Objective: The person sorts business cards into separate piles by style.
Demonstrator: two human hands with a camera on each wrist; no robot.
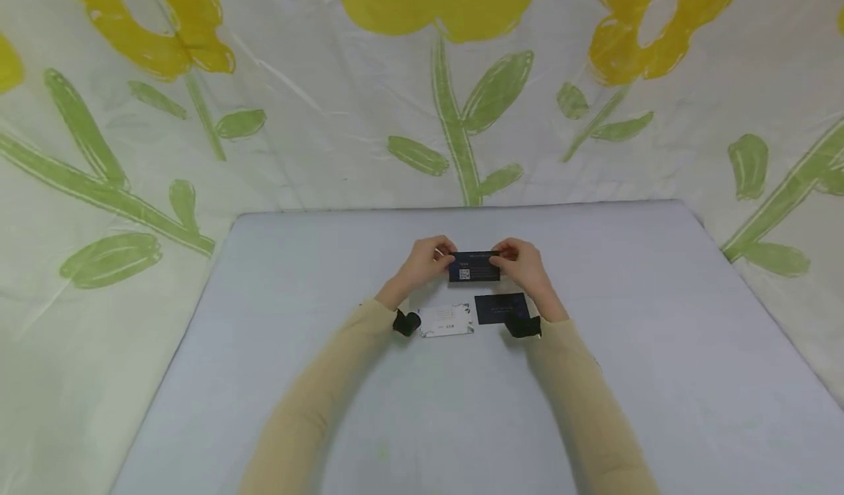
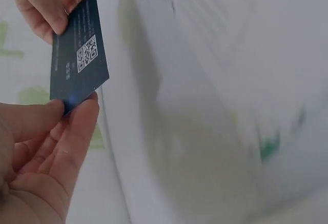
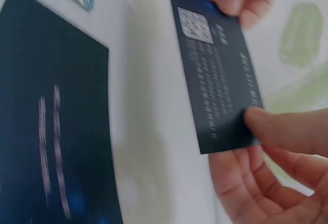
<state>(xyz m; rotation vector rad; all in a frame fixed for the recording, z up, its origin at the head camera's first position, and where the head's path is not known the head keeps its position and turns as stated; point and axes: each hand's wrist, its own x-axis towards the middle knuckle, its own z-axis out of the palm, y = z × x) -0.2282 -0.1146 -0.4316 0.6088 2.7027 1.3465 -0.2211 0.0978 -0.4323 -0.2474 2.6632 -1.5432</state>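
Both hands hold one dark business card with a QR code and lines of pale print. My left hand pinches its left end between thumb and fingers, and my right hand pinches the right end. In the right wrist view the held card is tilted, its printed face showing. Nearer to me on the table lie a white card with a leafy border and, right of it, a second dark card, partly covered by the black band at the right wrist.
The cards lie on a pale, smooth table. Behind it hangs a white cloth printed with yellow flowers and green stems. A black wrist band is at the left cuff, close beside the white card.
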